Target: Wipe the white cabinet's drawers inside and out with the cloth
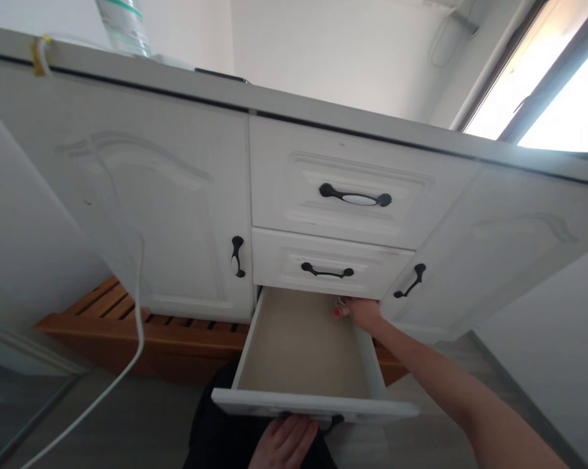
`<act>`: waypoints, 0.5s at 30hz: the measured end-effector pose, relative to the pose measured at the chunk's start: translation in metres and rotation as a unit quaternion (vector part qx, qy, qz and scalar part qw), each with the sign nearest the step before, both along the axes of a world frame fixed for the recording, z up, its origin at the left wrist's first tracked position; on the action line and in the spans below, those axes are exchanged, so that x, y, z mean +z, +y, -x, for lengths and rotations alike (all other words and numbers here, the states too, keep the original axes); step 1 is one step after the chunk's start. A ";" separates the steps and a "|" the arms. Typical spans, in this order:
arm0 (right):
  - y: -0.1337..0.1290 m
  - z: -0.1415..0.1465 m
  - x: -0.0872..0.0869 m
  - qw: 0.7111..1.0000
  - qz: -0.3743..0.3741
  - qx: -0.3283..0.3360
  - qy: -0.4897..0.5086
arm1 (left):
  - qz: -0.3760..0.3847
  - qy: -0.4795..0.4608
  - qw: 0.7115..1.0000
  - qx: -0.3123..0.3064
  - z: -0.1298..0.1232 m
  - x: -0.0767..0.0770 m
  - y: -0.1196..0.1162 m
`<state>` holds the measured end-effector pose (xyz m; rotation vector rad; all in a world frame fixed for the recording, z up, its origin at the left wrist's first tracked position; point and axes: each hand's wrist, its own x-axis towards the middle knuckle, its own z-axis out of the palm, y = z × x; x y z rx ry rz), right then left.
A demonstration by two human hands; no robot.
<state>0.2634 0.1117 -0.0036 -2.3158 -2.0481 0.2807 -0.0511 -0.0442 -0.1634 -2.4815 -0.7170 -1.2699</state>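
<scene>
The lowest drawer (308, 352) of a white cabinet is pulled out, and its pale bottom shows. My left hand (288, 444) is at the drawer front, fingers curled over the dark handle (335, 423). Deep in the drawer, at the back right corner, my right hand (364, 312) is closed around a small red-and-white item (341, 309). Only a part of that item sticks out past the fingers, so its kind cannot be made out.
Above are two closed drawers, the upper with a black-and-white handle (356, 195). Cabinet doors flank them. A white cable (139, 326) hangs at left over a slatted wooden bench (176, 332). A clear bottle (124, 26) stands on the countertop (294, 98).
</scene>
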 end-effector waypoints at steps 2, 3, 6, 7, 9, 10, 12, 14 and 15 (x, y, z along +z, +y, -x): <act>-0.025 0.000 0.000 1.000 0.017 0.023 -0.012 | 0.002 -0.003 1.000 -0.004 0.001 0.001 0.001; -0.040 -0.001 0.000 0.999 0.029 0.032 -0.011 | 0.012 0.000 1.000 -0.008 0.002 0.003 0.001; -0.088 -0.004 0.004 0.995 0.079 0.056 0.016 | 0.042 0.014 0.999 -0.022 0.004 0.007 -0.001; -0.101 -0.005 0.006 0.992 0.103 0.059 0.033 | 0.047 0.016 0.998 -0.027 0.004 0.008 -0.002; -0.122 -0.008 0.010 0.983 0.159 0.053 0.078 | 0.055 0.008 0.998 -0.032 0.003 0.007 -0.003; -0.127 -0.010 0.012 0.977 0.184 0.044 0.101 | 0.055 0.000 0.998 -0.030 0.002 0.006 -0.003; -0.127 -0.012 0.015 0.966 0.213 0.020 0.143 | 0.047 -0.025 0.998 -0.018 -0.002 0.004 -0.003; -0.113 -0.009 0.015 0.964 0.202 0.003 0.173 | 0.031 -0.048 0.998 -0.007 -0.006 0.004 -0.002; -0.102 -0.006 0.014 0.967 0.179 -0.005 0.181 | 0.026 -0.053 0.998 -0.004 -0.008 0.006 -0.001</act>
